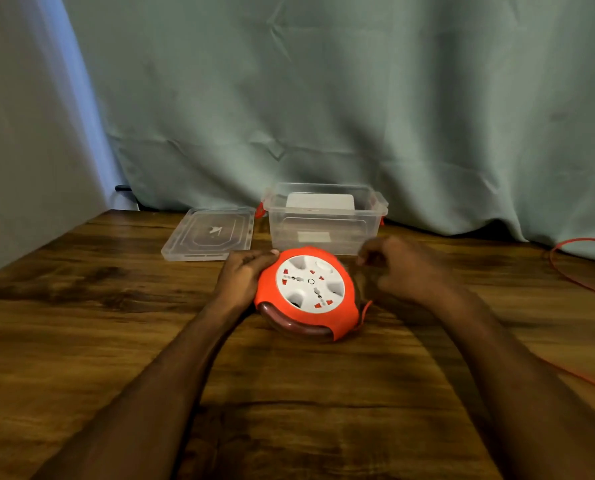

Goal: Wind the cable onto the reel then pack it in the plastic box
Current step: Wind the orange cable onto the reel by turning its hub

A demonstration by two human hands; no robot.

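Observation:
A round orange reel with a white socket face lies flat on the wooden table, just in front of the clear plastic box. My left hand grips the reel's left rim, thumb on the top edge. Blurred by motion, my right hand hovers just right of the reel with its fingers curled. A short stretch of orange cable rises from the reel's right side into that hand. More of the cable trails across the table's right part, under my right forearm.
The box stands open with a white card inside; red clips hang on its ends. Its clear lid lies flat to the left of it. A grey-green curtain hangs right behind the table. The table's left edge runs diagonally.

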